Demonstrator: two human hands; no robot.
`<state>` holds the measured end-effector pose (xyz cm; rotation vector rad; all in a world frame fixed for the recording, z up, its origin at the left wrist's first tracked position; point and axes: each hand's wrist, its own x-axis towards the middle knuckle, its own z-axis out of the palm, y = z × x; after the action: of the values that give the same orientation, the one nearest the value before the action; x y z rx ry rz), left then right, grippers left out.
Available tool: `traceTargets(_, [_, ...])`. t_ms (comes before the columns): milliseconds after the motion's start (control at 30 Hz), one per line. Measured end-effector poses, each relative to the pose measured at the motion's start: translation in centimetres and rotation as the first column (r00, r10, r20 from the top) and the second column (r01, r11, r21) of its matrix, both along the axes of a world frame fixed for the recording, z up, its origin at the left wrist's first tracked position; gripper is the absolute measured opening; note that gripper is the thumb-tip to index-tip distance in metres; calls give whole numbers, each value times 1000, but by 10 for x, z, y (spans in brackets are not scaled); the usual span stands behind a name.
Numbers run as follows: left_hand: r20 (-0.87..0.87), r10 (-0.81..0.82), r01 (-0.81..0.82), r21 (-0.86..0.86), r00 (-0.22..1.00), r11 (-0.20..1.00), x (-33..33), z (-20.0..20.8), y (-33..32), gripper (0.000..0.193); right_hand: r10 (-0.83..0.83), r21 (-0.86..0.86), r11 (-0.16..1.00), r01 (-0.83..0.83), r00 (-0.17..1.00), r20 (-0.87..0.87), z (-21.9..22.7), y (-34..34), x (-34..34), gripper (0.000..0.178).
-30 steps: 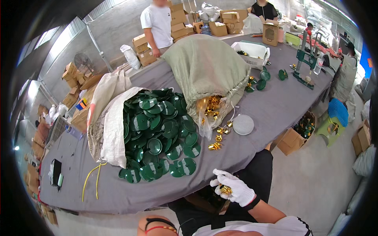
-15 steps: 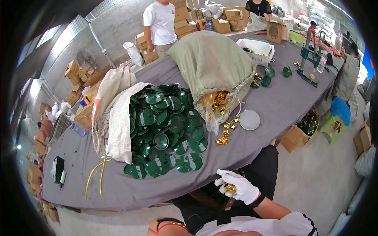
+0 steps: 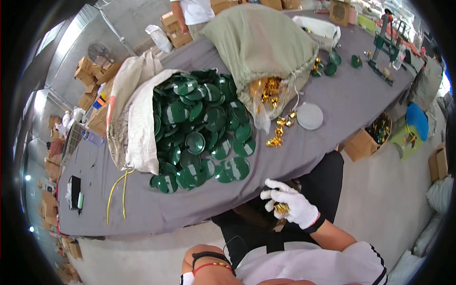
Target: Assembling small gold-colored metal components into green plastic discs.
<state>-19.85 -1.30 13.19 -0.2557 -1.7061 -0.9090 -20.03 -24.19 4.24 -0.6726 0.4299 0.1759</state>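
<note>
My right hand (image 3: 297,210), in a white knit glove, is over my lap beside the table's near edge. Its fingers curl around several shiny gold metal pieces (image 3: 281,208). At the bottom edge shows my left wrist (image 3: 209,262) with a black band and a red bracelet; what seems a sliver of white glove is below it, and the fingers are hidden. On the table, a heap of green round discs (image 3: 194,118) spills from a white woven sack (image 3: 142,128). More gold pieces (image 3: 271,90) sit in the mouth of a grey-green sack (image 3: 261,42), and several loose ones (image 3: 275,137) lie in front.
A pale round disc (image 3: 309,116) rests right of the loose gold pieces. Farther right stand a green hand press (image 3: 382,50) and a white bin (image 3: 323,31). On the floor are a cardboard box (image 3: 361,145) and a green stool (image 3: 403,137). Another person (image 3: 194,14) stands behind the table.
The view has tilted down, so the table appears higher. My right hand still grips the gold pieces. More of my left wrist now shows at the bottom edge.
</note>
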Motion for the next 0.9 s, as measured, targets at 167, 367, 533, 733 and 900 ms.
traceTargets(167, [73,85,-102,273,994,957,-5,-4,10,37,-8,65,998,9,1000,-24,-5,-7,-2,46])
traceTargets(367, [274,209,-331,547,939,769,50,4,-57,25,27,45,999,-26,1000,-10,-7,-12,1,39])
traceTargets(533, [788,468,-904,425,400,56,113,-9,-92,29,-9,65,998,7,1000,22,-13,-32,-5,30])
traceTargets(733, [532,276,-597,-666,-801,-448,231,-69,-148,52,3,87,996,-3,1000,5,-9,-37,-7,34])
traceTargets(900, [262,116,-287,-896,-958,-339,306,-96,-174,37,1,84,996,-7,998,65,-7,-38,-9,38])
